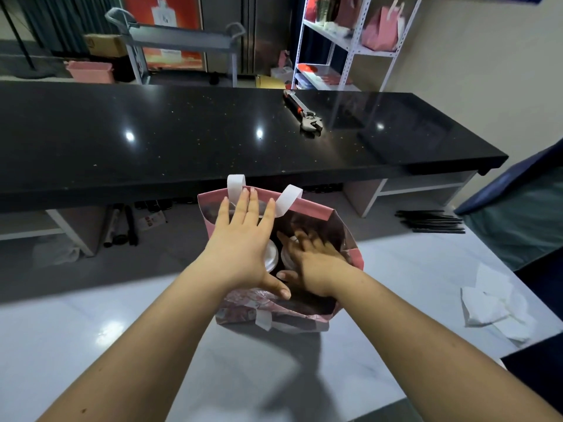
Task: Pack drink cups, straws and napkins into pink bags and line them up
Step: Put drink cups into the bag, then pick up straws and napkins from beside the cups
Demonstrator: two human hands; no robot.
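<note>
You face a long, glossy black tabletop (213, 141) spanning the room, with bright light spots mirrored in it and a wrench (303, 112) lying toward its right end. Behind it stand a grey cart (179, 41), a pink bin (90, 71) and, further right, a white shelf rack (350, 47) against a beige wall (472, 56). On its near side lies your white tabletop (91, 330).

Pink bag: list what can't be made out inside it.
- Lids: the head view shows only slivers of two white ones. The left hand and right hand cover the rest, and the bag walls hide the cup bodies.
- Right hand: motion-blurred, so whether it holds anything is unclear.
- Bag's bottom: dark and covered by both hands, so what else lies there cannot be told.
</note>
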